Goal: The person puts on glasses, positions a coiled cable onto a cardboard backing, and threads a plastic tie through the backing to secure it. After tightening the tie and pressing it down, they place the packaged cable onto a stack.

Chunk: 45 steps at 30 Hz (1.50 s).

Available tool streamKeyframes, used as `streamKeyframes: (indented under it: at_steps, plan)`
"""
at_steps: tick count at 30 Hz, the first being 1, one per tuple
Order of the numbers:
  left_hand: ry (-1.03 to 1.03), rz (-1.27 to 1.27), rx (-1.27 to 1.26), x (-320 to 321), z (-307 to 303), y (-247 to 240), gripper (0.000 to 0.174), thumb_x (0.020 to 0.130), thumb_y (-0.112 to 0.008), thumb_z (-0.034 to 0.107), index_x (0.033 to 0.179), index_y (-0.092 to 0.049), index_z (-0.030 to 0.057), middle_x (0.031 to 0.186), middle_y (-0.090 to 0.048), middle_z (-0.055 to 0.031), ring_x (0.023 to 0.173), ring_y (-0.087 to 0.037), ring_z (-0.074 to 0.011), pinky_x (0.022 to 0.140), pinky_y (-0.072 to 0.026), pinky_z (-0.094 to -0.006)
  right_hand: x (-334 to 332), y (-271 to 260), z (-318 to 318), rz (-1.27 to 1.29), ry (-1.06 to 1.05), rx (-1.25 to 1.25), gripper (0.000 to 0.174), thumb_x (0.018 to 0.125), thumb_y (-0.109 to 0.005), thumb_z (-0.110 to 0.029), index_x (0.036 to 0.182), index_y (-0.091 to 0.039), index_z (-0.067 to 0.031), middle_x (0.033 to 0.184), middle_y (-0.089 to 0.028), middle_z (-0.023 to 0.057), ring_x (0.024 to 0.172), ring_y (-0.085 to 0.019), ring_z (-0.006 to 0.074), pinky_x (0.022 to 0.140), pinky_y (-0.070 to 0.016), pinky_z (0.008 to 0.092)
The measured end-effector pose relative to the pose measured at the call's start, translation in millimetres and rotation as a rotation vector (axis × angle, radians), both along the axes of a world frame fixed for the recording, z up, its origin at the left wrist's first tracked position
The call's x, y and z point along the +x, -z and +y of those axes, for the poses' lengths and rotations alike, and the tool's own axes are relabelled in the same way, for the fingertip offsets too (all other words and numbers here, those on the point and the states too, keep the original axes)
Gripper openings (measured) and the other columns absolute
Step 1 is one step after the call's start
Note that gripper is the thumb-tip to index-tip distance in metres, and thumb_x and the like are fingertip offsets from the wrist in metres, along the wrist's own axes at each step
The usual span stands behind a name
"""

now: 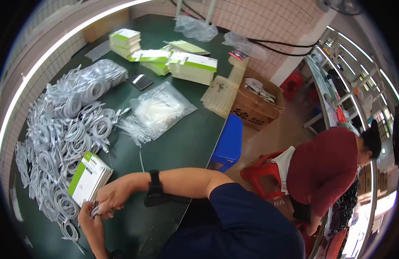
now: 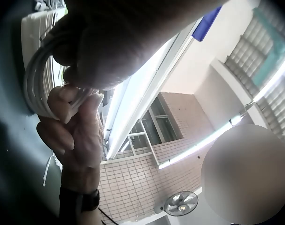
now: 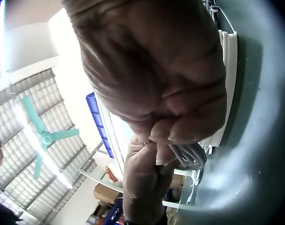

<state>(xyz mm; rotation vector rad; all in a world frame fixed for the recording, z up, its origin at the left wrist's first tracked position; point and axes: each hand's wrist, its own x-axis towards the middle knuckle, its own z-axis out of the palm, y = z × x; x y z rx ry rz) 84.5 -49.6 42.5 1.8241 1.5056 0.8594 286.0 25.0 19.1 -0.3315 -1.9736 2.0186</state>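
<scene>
Both hands meet over the table's near edge around a small coil of light grey cable (image 2: 34, 86). My left hand (image 1: 91, 222) grips the coil from below in the head view, fingers curled at its loops. The right hand (image 1: 113, 196), with a black band on its wrist, pinches the same coil (image 3: 191, 157) from the other side. In the right wrist view both sets of fingertips come together at the loops, and much of the coil is hidden behind them. Just beyond the hands lies a stack of white-and-green boxes (image 1: 90, 177).
A large heap of coiled grey cables (image 1: 61, 142) covers the table's left side. Farther back are a clear bag of small white parts (image 1: 160, 110), a phone (image 1: 141, 82) and more white-and-green boxes (image 1: 193, 67). A blue stool (image 1: 229, 138) stands beside the table; another person (image 1: 324, 164) sits at right.
</scene>
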Motion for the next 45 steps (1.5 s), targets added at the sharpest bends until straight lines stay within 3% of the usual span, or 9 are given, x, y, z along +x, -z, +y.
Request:
streamKeyframes:
  at_steps: [6, 11, 25, 26, 30, 32, 35, 38, 45]
  plan:
    - [-0.050, -0.066, -0.030, -5.0, -0.5, -11.5, 0.025, 0.082, -0.062, 0.000, 0.104, -0.073, -0.0025, 0.084, -0.072, -0.0155, 0.079, -0.069, -0.0221, 0.074, -0.0528, -0.0335, 6.0, -19.9, 11.1, -0.133, -0.071, 0.136, 0.040, 0.108, -0.052, -0.037, 0.084, -0.061, -0.0070, 0.060, -0.050, -0.0009, 0.053, -0.051, 0.0097, 0.053, -0.0412, 0.0296]
    - [-0.026, -0.158, -0.135, -3.4, 3.1, -4.4, 0.024, 0.086, -0.066, -0.001, 0.108, -0.075, -0.0021, 0.088, -0.077, -0.0081, 0.078, -0.070, -0.0106, 0.071, -0.0542, -0.0273, 10.4, -26.1, 7.4, -0.269, -0.048, 0.006, 0.036, 0.108, -0.054, -0.033, 0.090, -0.067, -0.0055, 0.066, -0.056, -0.0016, 0.058, -0.053, 0.0083, 0.055, -0.0421, 0.0272]
    - [-0.019, 0.056, 0.059, -1.6, 3.9, 4.4, 0.028, 0.087, -0.058, -0.006, 0.109, -0.075, -0.0019, 0.092, -0.078, -0.0199, 0.087, -0.078, -0.0290, 0.079, -0.0582, -0.0341, 8.9, -24.3, 6.3, -0.288, 0.017, 0.077, 0.040, 0.110, -0.053, -0.032, 0.098, -0.075, -0.0002, 0.075, -0.066, 0.0034, 0.067, -0.063, 0.0103, 0.064, -0.0538, 0.0264]
    - [0.000, -0.003, 0.078, -6.1, 6.6, 11.6, 0.035, 0.085, -0.067, 0.003, 0.119, -0.075, 0.0049, 0.092, -0.076, -0.0208, 0.086, -0.075, -0.0384, 0.077, -0.0579, -0.0437, 8.2, -24.4, 5.8, -0.284, 0.023, 0.080, 0.040, 0.110, -0.053, -0.032, 0.098, -0.075, 0.0001, 0.076, -0.066, 0.0034, 0.067, -0.063, 0.0102, 0.064, -0.0540, 0.0264]
    - [-0.150, 0.000, -0.030, 0.5, -2.3, -26.2, 0.077, 0.084, -0.070, 0.000, 0.156, -0.042, -0.0002, 0.112, -0.072, -0.0197, 0.096, -0.072, -0.0294, 0.086, -0.0566, -0.0353, 5.8, -30.4, 2.5, -0.209, 0.146, 0.038, 0.037, 0.109, -0.054, -0.027, 0.095, -0.073, 0.0010, 0.079, -0.066, 0.0021, 0.068, -0.062, 0.0088, 0.064, -0.0540, 0.0254]
    - [-0.333, 0.324, 0.558, 5.5, -1.2, -34.4, 0.080, 0.083, -0.075, 0.002, 0.155, -0.042, -0.0006, 0.122, -0.068, -0.0205, 0.108, -0.068, -0.0331, 0.089, -0.0556, -0.0379, 10.6, -32.4, 5.8, -0.176, 0.218, -0.024, 0.035, 0.110, -0.057, -0.028, 0.096, -0.072, 0.0006, 0.083, -0.067, 0.0026, 0.069, -0.061, 0.0075, 0.062, -0.0519, 0.0239]
    - [-0.292, 0.391, 0.870, 13.1, -8.9, -46.3, 0.082, 0.081, -0.082, 0.006, 0.154, -0.045, 0.0021, 0.134, -0.060, -0.0218, 0.120, -0.062, -0.0404, 0.094, -0.0548, -0.0444, 18.3, -36.9, 9.4, -0.018, 0.289, -0.235, 0.034, 0.110, -0.058, -0.029, 0.097, -0.071, -0.0006, 0.087, -0.068, 0.0013, 0.069, -0.061, 0.0070, 0.062, -0.0514, 0.0232]
    - [0.024, 0.253, 0.676, 27.1, -18.5, -39.3, 0.079, 0.084, -0.080, 0.006, 0.155, -0.046, 0.0043, 0.132, -0.062, -0.0191, 0.113, -0.065, -0.0382, 0.094, -0.0558, -0.0448, 18.8, -31.1, 7.6, 0.131, 0.262, -0.448, 0.033, 0.110, -0.060, -0.034, 0.105, -0.070, -0.0025, 0.093, -0.068, 0.0006, 0.070, -0.058, 0.0055, 0.060, -0.0485, 0.0219]
    - [0.036, 0.179, 0.446, 35.9, -12.1, -28.8, 0.082, 0.085, -0.081, 0.005, 0.158, -0.044, 0.0073, 0.118, -0.067, -0.0167, 0.103, -0.069, -0.0345, 0.086, -0.0568, -0.0434, 17.2, -33.8, 6.6, 0.236, 0.335, -0.564, 0.034, 0.107, -0.066, -0.028, 0.124, -0.066, 0.0018, 0.096, -0.070, 0.0026, 0.069, -0.056, 0.0026, 0.056, -0.0453, 0.0183]
